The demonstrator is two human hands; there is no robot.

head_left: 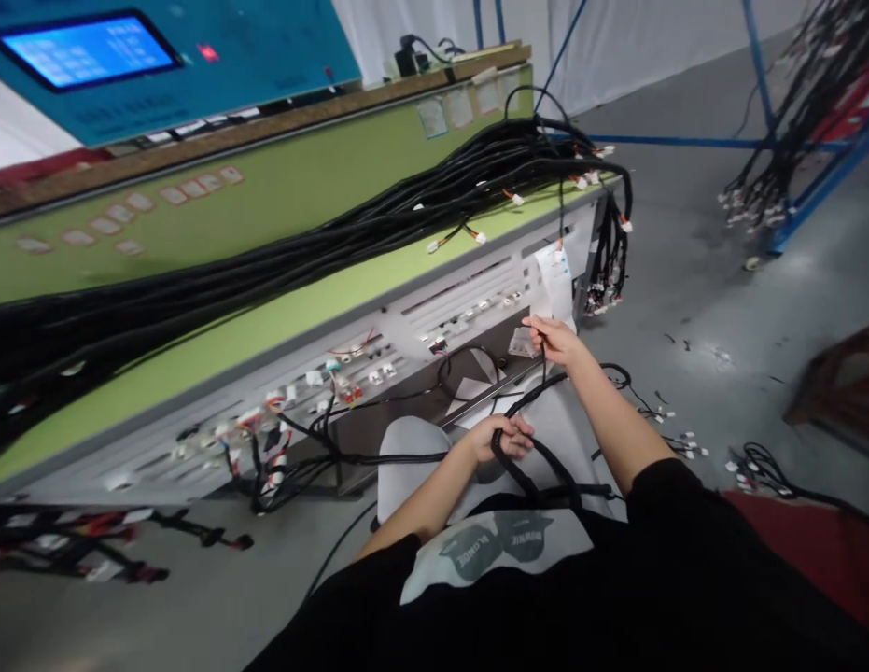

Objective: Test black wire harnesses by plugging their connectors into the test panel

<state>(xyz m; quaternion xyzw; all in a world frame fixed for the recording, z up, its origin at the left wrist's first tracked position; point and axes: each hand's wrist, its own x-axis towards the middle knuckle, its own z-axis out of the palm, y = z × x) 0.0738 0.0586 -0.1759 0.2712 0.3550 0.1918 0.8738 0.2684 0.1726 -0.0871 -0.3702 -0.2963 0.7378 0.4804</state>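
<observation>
My left hand is closed around a looped black wiring harness above my lap. Farther forward, my right hand pinches a thin black cable branch that runs down toward the harness. Its fingertips are near the front of the white connector panel under the bench edge. From the harness, black cables stretch left across my lap to plugs seated in the panel. A white paper strip hangs behind my right hand.
A thick bundle of black cables lies along the green bench, with connector ends hanging off its right corner. A blue tester with a lit screen stands above. More harnesses and scraps lie on the grey floor; a blue rack holds others.
</observation>
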